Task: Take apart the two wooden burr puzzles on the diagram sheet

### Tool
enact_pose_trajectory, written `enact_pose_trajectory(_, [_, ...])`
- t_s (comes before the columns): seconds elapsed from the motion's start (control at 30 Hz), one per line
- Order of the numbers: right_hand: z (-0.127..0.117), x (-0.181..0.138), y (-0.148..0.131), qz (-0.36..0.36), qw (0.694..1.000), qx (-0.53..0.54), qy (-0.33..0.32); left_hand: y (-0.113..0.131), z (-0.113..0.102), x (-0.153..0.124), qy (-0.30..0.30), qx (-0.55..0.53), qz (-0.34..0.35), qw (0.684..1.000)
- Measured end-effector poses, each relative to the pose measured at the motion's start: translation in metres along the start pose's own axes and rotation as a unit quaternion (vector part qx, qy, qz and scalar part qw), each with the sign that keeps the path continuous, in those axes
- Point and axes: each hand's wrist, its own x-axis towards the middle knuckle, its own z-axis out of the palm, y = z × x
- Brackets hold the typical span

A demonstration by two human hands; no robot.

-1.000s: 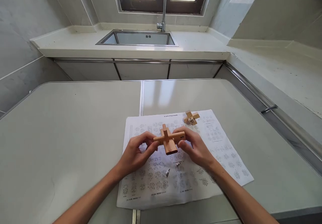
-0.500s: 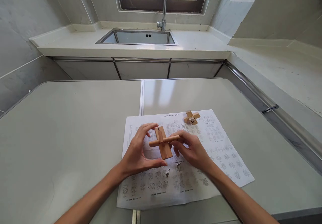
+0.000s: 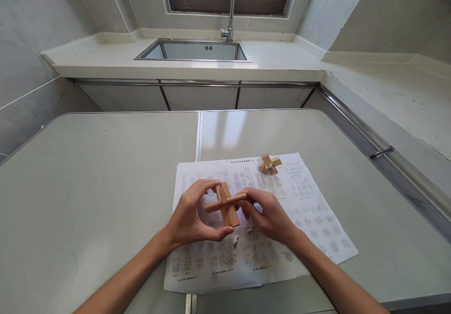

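Between my two hands, above a printed paper sheet, is a wooden burr puzzle [image 3: 227, 210] made of crossed pieces: a wide flat block with a thinner bar running across it. My left hand [image 3: 192, 215] curves around it, fingertips at the block's top end and thumb at its bottom end. The fingers of my right hand [image 3: 264, 213] pinch the right end of the crossing bar. Beyond my right hand, a second, smaller wooden burr puzzle [image 3: 269, 165] with a letter on it rests on the sheet.
The paper sheet [image 3: 317, 239], printed with rows of small diagrams and torn in spots, lies on a pale table [image 3: 105, 187] with a seam down its middle. Behind the table is a counter [image 3: 278, 53] with a sink [image 3: 197, 51] and a faucet [image 3: 230, 13].
The held puzzle has moved slightly lower and to the left. My left fingers now touch its top end, and my left thumb its bottom end.
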Motion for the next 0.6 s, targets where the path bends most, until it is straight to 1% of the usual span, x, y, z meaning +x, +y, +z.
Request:
enact_pose_trajectory(0.23, [0.0016, 0.0018, -0.0015, 0.025, 0.999, 0.028, 0.023, 0.0019, 0.0006, -0.0004, 0.002, -0.030, -0.017, 0.999])
enact_pose_trajectory(0.37, [0.0020, 0.0028, 0.0001, 0.040, 0.996, 0.082, 0.018, 0.0023, 0.0005, -0.0013, -0.006, -0.094, -0.068, 0.993])
enact_pose_trajectory(0.47, [0.0014, 0.0030, -0.0001, 0.081, 0.987, 0.138, -0.025, 0.0023, -0.0005, -0.0009, -0.008, -0.164, -0.106, 0.981])
enact_pose_trajectory(0.53, [0.0011, 0.0033, -0.0010, 0.115, 0.974, 0.178, -0.079, 0.0030, -0.0010, 0.0000, -0.014, -0.209, -0.121, 0.970])
enact_pose_trajectory(0.6, [0.0013, 0.0038, -0.0019, 0.138, 0.952, 0.237, -0.135, 0.0039, -0.0006, 0.0009, -0.019, -0.247, -0.131, 0.960])
